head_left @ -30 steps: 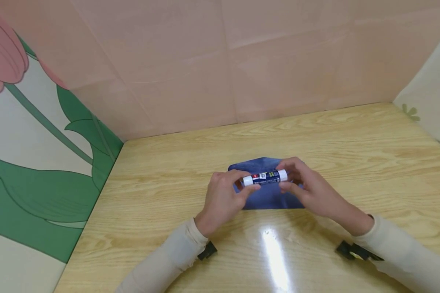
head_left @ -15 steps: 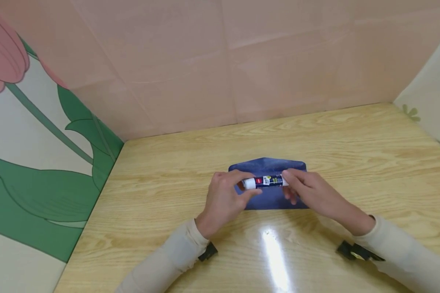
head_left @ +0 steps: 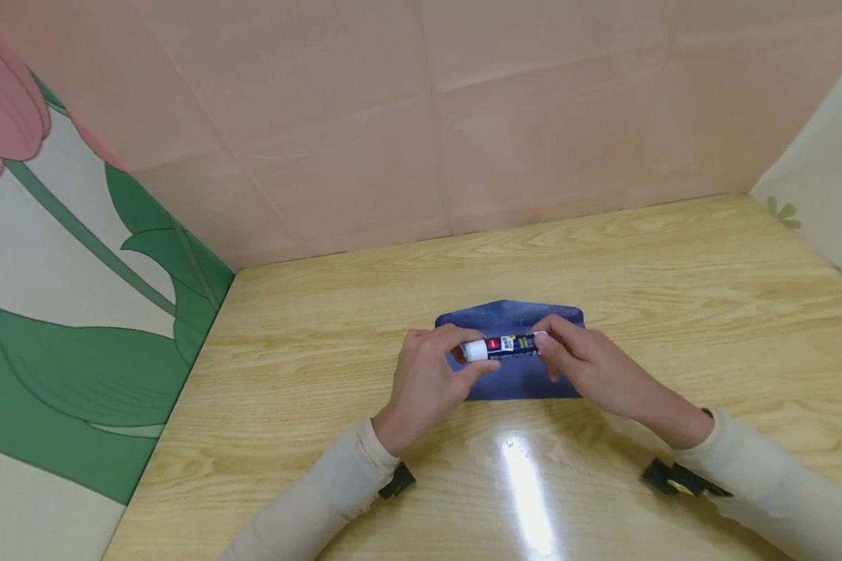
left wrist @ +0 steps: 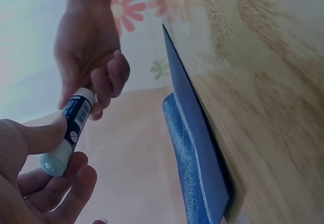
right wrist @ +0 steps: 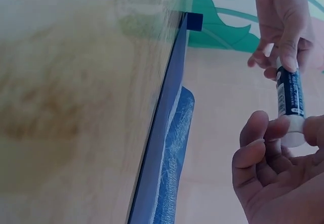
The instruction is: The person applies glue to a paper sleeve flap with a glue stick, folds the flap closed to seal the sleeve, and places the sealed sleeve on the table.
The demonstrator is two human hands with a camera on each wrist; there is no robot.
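Note:
A glue stick (head_left: pixel 511 345) with a dark blue label and white ends is held level between both hands. My left hand (head_left: pixel 428 378) grips its left end between thumb and fingers. At the other end, my right hand (head_left: pixel 592 365) pinches the white tip with thumb and fingertips, partly covering it. Directly below lies a dark blue envelope (head_left: pixel 512 386), its flap (head_left: pixel 503 313) unfolded away from me. Whitish streaks mark the flap (left wrist: pixel 185 158) in the left wrist view. The right wrist view shows the glue stick (right wrist: pixel 291 95) apart from the envelope (right wrist: pixel 159 127), spanning the two hands.
A wood-grain table (head_left: pixel 309 327) carries the envelope. A pink covered wall (head_left: pixel 337 156) rises behind it, with a tulip-patterned panel (head_left: pixel 84 374) at the left and a pale panel (head_left: pixel 828 179) at the right. Light glares off the tabletop near the front.
My right fingers have rolled over the glue stick's right end and back slightly, from a wider grasp to a closer pinch. The label has turned a little; my left hand stays put.

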